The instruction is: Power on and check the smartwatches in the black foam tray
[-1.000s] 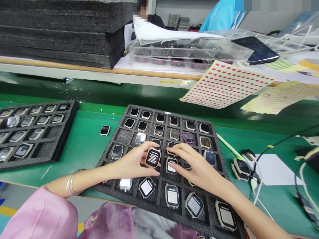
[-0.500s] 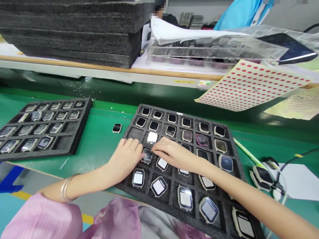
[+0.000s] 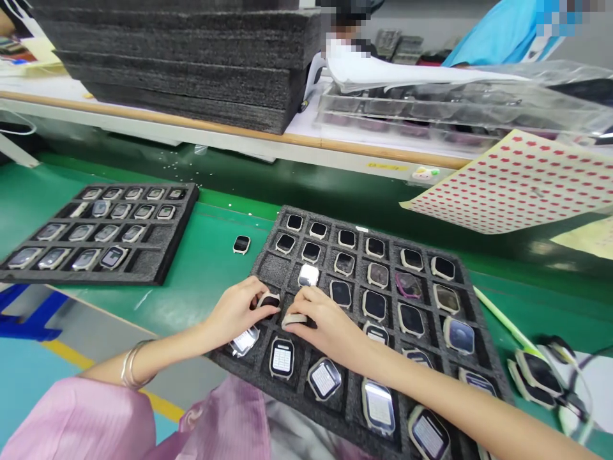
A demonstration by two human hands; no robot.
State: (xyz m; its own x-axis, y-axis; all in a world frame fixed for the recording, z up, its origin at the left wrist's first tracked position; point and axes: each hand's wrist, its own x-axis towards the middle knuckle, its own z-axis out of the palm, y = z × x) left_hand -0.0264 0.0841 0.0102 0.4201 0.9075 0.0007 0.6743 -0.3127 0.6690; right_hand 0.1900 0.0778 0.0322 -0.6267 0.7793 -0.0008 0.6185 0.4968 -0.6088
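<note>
A black foam tray (image 3: 268, 267) lies in front of me, its pockets filled with several small watch bodies. My left hand (image 3: 237, 313) rests on the tray's left side, fingers curled round a dark-faced watch body (image 3: 269, 300). Close beside it, my right hand (image 3: 325, 326) pinches a pale watch body (image 3: 294, 319) at its edge, over a pocket of the tray. Watch bodies with lit white screens (image 3: 281, 358) fill the near row below both hands. A silver bangle (image 3: 129, 364) sits on my left wrist.
A second foam tray (image 3: 158, 255) of watch bodies lies at the left on the green belt (image 3: 205, 268), with one loose watch body (image 3: 242, 244) between the trays. Stacked foam sheets (image 3: 191, 64), clear plastic trays (image 3: 431, 108) and a red-dotted sticker sheet (image 3: 517, 185) stand behind. Cables and more watch bodies (image 3: 541, 374) lie at right.
Both hands have moved to the tray's left side. The lit watch body held up by my left hand a second ago is gone from it; each hand now grips a watch body at the tray.
</note>
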